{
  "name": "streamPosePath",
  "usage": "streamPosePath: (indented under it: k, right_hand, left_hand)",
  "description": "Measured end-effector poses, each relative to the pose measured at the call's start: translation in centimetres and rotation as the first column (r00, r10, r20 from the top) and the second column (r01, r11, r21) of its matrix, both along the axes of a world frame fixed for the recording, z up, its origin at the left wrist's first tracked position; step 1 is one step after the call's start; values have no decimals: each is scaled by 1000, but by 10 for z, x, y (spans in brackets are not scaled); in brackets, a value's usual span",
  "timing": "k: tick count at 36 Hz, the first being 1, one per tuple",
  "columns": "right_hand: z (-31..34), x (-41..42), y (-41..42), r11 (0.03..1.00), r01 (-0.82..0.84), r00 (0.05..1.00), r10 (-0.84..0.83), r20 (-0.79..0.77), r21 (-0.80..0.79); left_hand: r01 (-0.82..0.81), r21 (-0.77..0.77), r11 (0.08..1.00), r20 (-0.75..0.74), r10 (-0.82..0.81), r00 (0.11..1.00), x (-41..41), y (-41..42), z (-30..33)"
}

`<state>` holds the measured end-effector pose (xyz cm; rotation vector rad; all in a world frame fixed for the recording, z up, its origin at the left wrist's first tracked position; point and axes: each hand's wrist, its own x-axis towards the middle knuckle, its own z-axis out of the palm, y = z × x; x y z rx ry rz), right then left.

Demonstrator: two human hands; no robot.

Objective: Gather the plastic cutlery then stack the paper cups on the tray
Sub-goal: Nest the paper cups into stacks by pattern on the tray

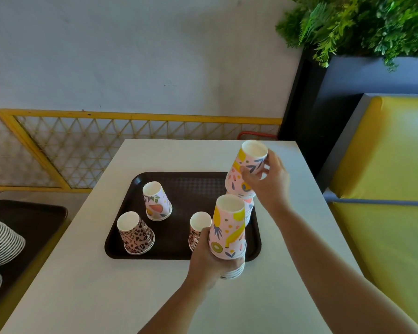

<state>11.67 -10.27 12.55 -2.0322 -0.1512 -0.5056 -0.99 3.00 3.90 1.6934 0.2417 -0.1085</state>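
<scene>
A dark brown tray [179, 189] lies on the white table. Upside-down paper cups stand on it: a fruit-print cup [157, 201] at the back left, a leopard-print stack [136, 233] at the front left, and a leopard-print cup [198, 227] partly hidden behind my left hand. My left hand [206, 260] grips a stack of fruit-print cups [227, 230] over the tray's front right corner. My right hand [267, 182] holds another fruit-print cup [247, 168] above a cup at the tray's right edge. No cutlery is visible.
The white table [106, 297] ends at a wall with a yellow lattice rail [82, 145]. A yellow bench [391, 189] and a planter with greenery [362, 22] stand to the right. At the left sits another dark tray [34, 225] beside stacks of striped cups [0, 242].
</scene>
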Motion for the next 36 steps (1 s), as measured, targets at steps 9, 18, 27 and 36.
streamPosePath:
  k: [9,18,27,36]
  right_hand:
    - [2,-39,-2,994,-93,991,87,103,58]
    - [-16,-90,6,962,-272,948,273,-166,30]
    - [-22,-94,6,970,-241,948,243,-204,31]
    - [-8,-81,2,971,-232,953,238,-185,55]
  left_hand:
    - [-3,-2,1000,6,3,1000,-1,-1,2]
    - [-6,94,996,14,5,1000,-2,-4,7]
    - [45,106,993,68,-52,996,-6,0,4]
    - [33,97,995,79,-41,996,-8,0,-2]
